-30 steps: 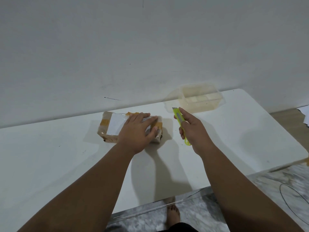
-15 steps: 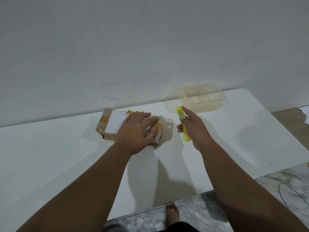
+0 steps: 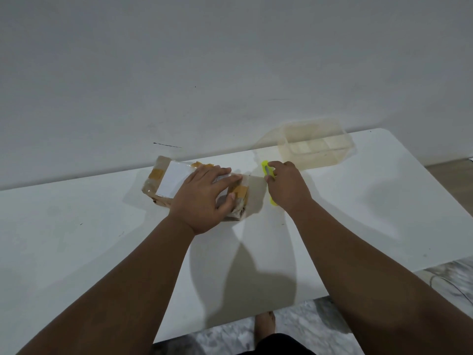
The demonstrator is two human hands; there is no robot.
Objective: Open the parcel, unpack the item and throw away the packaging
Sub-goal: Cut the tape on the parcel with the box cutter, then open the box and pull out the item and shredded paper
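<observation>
Pressing parcel (image 3: 197,185) flat — left hand (image 3: 204,198); right hand (image 3: 288,185) gripping cutter (image 3: 267,172)

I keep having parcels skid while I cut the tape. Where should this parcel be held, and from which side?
Probably as shown: the left hand comes from above, palm flat on the parcel, fingers over its right end. The parcel lies flat and low, so pressing down likely pins it best, away from the yellow cutter in the right hand.

No text can be read; the white label (image 3: 174,181) on the parcel (image 3: 163,185) looks blank
</observation>
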